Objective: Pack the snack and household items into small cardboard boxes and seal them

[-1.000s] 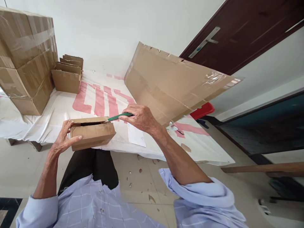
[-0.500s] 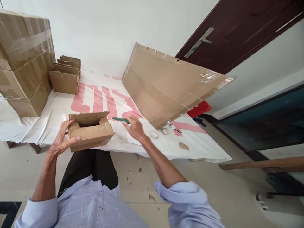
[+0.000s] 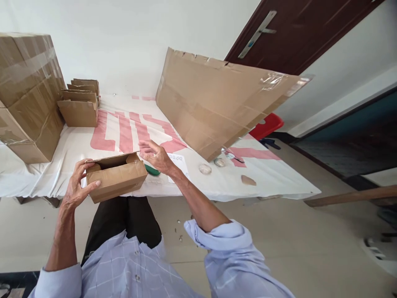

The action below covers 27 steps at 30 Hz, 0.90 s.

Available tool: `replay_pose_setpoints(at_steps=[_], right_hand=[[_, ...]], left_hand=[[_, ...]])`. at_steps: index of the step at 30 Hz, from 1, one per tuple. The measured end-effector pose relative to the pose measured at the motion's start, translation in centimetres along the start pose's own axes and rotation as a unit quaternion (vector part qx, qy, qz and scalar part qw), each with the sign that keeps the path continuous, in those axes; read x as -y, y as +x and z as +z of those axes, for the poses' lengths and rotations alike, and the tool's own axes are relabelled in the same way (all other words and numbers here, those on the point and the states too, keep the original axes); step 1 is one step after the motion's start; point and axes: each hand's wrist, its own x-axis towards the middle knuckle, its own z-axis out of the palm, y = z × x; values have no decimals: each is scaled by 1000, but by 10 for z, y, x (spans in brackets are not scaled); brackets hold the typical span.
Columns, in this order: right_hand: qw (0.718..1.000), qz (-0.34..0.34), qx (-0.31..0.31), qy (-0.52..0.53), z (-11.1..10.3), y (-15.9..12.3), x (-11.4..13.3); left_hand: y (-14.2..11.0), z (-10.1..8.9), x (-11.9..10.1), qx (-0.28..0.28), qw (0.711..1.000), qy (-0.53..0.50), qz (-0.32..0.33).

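Note:
A small cardboard box (image 3: 118,179), its top flap raised and a dark gap showing inside, is tilted at the table's front edge. My left hand (image 3: 76,184) grips its left end, thumb on the front face and fingers at the back flap. My right hand (image 3: 158,158) is at the box's upper right corner with its fingers stretched out and apart; whether they touch the flap I cannot tell. Beneath that hand, a slim green-handled tool (image 3: 152,170) lies on the cloth, its tip hidden by the box. Near it is a white sheet of paper (image 3: 180,163).
Large taped cartons (image 3: 34,95) are stacked on the left, beside several small open boxes (image 3: 77,114). A big cardboard sheet (image 3: 211,103) leans at the back right. Clear tape rolls (image 3: 205,169), scissors (image 3: 235,157) and a cardboard scrap (image 3: 248,180) lie on the white cloth (image 3: 279,182).
My right hand has let go of the green-handled tool, now on the cloth, and has moved left to the box's corner with its fingers opened. My left hand keeps its grip.

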Motion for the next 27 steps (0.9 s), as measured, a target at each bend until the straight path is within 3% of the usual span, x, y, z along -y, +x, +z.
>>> replay_pose_setpoints(at_steps=[4,10,17,27], right_hand=[[998,-52,29,-21,8,9,13],[993,-108,-21,-34,15,8,14],[995,-92,-36,-28,16,17,16],[999,-26,13,23,9,26,31]], left_hand=[[2,0,-5,-7,1000,-4,10],[11,-4,-12,-3,1000,4,3],[20,-4,-12,5,1000,10,5],[20,0,-16,-1,999,20,31]])
